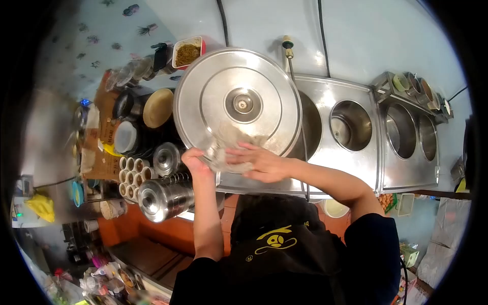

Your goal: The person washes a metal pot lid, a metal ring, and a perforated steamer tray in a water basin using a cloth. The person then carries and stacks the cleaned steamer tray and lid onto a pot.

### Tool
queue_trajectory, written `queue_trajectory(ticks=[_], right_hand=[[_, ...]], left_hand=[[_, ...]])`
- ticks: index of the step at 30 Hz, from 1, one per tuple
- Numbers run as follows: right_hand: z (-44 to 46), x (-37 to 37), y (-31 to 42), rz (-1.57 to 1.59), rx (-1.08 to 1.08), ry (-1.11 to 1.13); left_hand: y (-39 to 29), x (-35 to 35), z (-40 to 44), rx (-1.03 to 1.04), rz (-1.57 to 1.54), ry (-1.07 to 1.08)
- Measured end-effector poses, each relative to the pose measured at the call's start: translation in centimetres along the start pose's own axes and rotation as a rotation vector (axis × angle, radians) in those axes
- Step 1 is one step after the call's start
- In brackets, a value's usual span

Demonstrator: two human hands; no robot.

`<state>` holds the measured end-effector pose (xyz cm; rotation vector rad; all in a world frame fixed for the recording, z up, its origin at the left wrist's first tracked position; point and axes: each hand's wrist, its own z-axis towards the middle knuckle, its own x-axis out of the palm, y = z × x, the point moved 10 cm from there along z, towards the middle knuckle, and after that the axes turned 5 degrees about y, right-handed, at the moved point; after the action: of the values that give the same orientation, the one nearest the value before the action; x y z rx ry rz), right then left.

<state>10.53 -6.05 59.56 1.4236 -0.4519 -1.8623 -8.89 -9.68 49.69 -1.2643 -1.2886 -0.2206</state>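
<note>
A large round steel lid (223, 76) with a knob in its middle is tilted up in front of me. At its near left rim, my left hand (197, 163) is closed on the edge, its fingers partly hidden. My right hand (264, 163) presses a thin greyish cloth (223, 147) against the lid's lower face, with fingers stretched over it. Part of the cloth bunches between the two hands. Behind the lid lies a steel counter (351, 91) with round wells, one partly covered by the lid.
Right of the lid are several open wells (351, 126). A hose (291, 63) hangs by the wall. To the left stand a lidded steel canister (155, 200), stacked cups (133, 178) and a wooden-coloured round lid (158, 108). A red-edged tray (188, 53) sits behind.
</note>
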Motion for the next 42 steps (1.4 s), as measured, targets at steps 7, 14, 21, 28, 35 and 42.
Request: queue_trajectory(ticks=[7, 14, 21, 28, 35, 42], right_hand=[[-16.5, -6.3, -10.6, -0.073, 0.549, -0.157], [-18.7, -17.3, -12.3, 0.011, 0.506, -0.874], [-12.6, 2.1, -11.2, -0.229, 0.660, -0.300], [1.3, -1.8, -8.1, -0.376, 0.313, -0.137], [-9.5, -8.9, -19.3, -0.339, 0.708, -0.172], [-9.6, 5.5, -4.9, -0.005, 0.611, -0.155]], left_hand=[[-0.2, 2.5, -1.6, 0.001, 0.017, 0.085], [2.1, -1.9, -2.0, -0.081, 0.085, -0.185], [5.4, -1.0, -1.4, -0.117, -0.003, -0.069], [9.5, -3.0, -3.3, -0.207, -0.002, -0.065], [5.6, -3.8, -3.7, -0.158, -0.003, -0.092], [7.1, 1.1, -0.5, -0.040, 0.020, -0.080]])
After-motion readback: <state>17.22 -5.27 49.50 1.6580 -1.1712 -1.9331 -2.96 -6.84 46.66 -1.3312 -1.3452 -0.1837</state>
